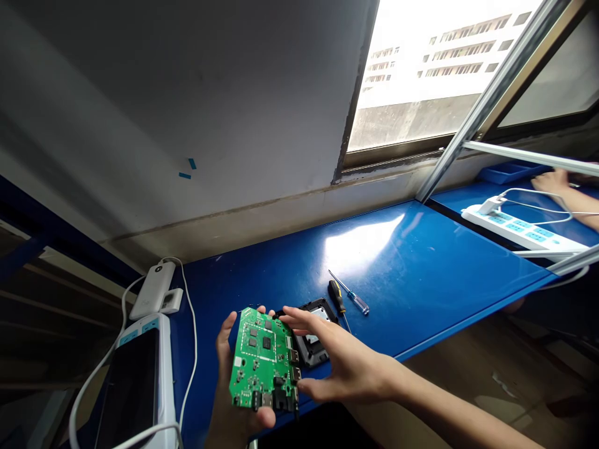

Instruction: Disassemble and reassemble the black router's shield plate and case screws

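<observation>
A green circuit board (259, 355) with black chips and metal ports along its right and lower edges is held tilted above the blue table. My left hand (229, 380) grips it from the left and beneath, the thumb at its lower edge and fingertips showing past its top. At the board's right edge, my right hand (337, 358) has its thumb against the ports and its fingers by the upper corner. Behind this hand lies a black plastic housing (314, 362), partly hidden. Beside it are a yellow-and-black screwdriver (336, 296) and a clear-handled screwdriver (358, 300).
At the left stand a white power bank (154, 290) with a cable and a phone (131, 386) resting on a power strip (165, 355). A metal frame post (449, 162) rises at the right. Beyond it are another power strip (519, 229), a blue tray (508, 173) and another person's hand (555, 182).
</observation>
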### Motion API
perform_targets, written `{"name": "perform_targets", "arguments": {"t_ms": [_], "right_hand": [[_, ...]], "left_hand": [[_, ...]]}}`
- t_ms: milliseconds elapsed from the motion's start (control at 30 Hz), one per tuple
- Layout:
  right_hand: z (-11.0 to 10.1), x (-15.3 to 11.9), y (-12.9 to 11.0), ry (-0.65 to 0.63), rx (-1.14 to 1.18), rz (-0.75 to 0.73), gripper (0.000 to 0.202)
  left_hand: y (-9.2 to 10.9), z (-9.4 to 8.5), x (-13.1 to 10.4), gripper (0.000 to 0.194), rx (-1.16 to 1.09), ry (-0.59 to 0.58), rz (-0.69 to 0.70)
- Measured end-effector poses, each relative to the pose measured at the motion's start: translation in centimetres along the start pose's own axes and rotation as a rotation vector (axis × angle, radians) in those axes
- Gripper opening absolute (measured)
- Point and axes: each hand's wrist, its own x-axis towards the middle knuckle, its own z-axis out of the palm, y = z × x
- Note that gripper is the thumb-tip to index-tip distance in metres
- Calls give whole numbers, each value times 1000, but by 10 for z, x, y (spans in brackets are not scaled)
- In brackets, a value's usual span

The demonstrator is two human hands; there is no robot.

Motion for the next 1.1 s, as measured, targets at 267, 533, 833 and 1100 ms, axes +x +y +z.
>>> {"name": "perform_targets", "arguments": {"t_ms": [267,533,833,1100], "right_hand": [[4,9,11,30,86,33,105],[-9,25,49,147,-336,53,90],[-10,32,43,-140,-690,-82,88],[-5,36,37,-222,-792,-174,84]], "left_hand": [[27,-24,-14,126,-358,-117,-152],[-15,-37,-28,129,255,-92,-243],[-30,-38,-21,113,398,-246,-202],[-33,-34,-22,108,404,-184,-186]]}}
